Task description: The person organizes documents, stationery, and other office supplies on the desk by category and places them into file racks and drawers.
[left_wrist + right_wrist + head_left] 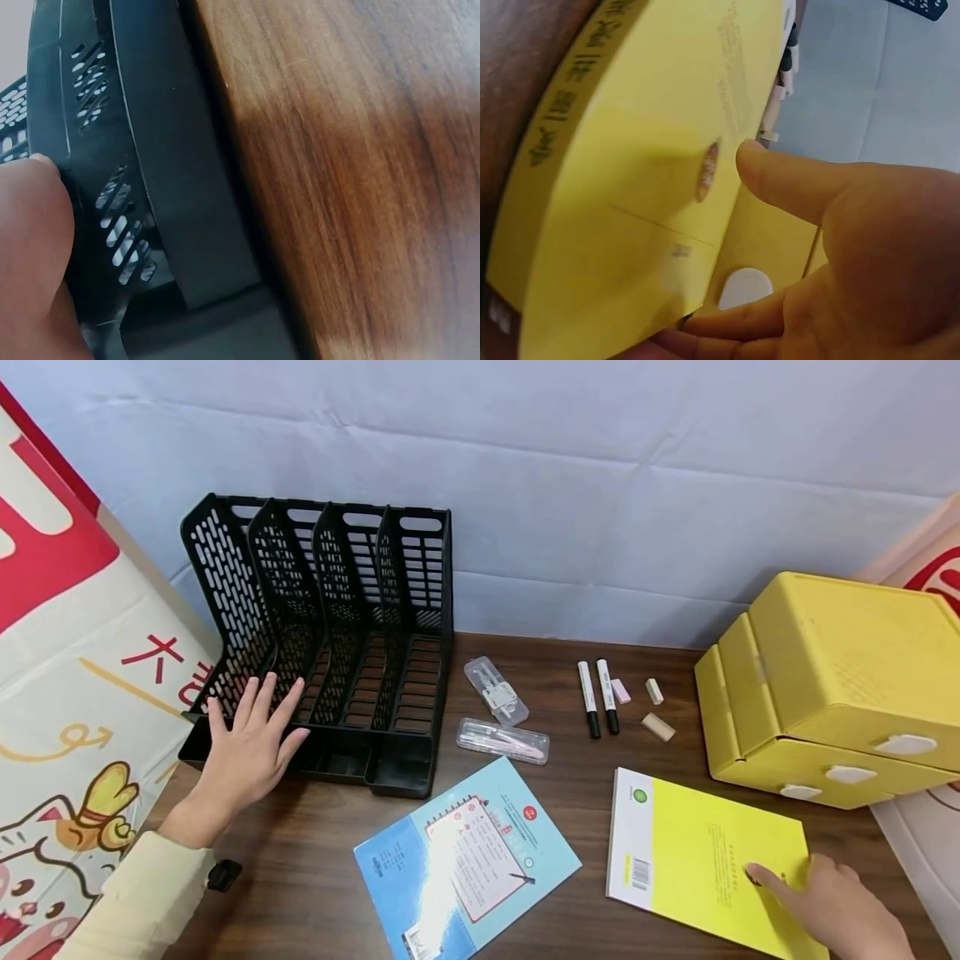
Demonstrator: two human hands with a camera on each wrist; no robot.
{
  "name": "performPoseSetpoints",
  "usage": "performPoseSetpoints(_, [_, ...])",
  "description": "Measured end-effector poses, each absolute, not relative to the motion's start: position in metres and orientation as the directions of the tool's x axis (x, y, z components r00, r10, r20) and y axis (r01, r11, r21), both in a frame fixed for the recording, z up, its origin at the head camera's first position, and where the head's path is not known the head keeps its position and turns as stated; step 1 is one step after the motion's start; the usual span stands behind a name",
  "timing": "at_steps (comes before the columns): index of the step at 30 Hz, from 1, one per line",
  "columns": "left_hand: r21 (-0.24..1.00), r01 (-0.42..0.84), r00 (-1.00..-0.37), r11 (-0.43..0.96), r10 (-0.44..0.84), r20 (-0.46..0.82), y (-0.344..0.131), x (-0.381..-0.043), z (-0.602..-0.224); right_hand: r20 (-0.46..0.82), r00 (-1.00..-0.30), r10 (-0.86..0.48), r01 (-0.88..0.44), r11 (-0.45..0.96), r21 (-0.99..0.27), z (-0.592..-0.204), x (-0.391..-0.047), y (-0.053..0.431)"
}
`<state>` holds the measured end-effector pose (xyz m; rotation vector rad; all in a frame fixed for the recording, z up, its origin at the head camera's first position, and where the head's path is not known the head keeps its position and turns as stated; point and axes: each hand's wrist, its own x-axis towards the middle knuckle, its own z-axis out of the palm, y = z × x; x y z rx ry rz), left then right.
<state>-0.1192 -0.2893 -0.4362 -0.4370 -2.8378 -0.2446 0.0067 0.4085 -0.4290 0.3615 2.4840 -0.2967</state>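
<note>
My left hand [251,752] rests with fingers spread over the front of a black file organizer [416,764], which has several upright slots. The left wrist view shows the thumb against the organizer's black plastic [180,172]. At the right, my right hand [843,902] is at the edge of a thick yellow book [697,852] lying on the table. Its thumb extends over the cover, and the other fingers are at the book's edge, partly hidden. From the right wrist view, the thumb [795,176] appears apart from the yellow cover [652,187].
A blue book [480,860] lies between the hands. Behind it are a clear pencil case [502,741], a clear packet [497,692], two markers [588,700] and several small erasers [658,727]. A yellow drawer box [840,693] stands at the right, against the pale cloth backdrop [600,527].
</note>
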Motion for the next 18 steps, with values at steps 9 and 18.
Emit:
performPoseSetpoints(9, [0.095,0.335,-0.897,0.937,0.287,0.335,-0.288,-0.121,-0.436,-0.609,-0.763,0.218,0.370,0.919,-0.135,-0.439,0.003,0.419])
performPoseSetpoints(18, [0.103,0.344,-0.896,0.933,0.293,0.335,-0.287,-0.122,-0.435,-0.649,-0.714,0.263,0.474,0.864,-0.172,-0.438,0.006,0.424])
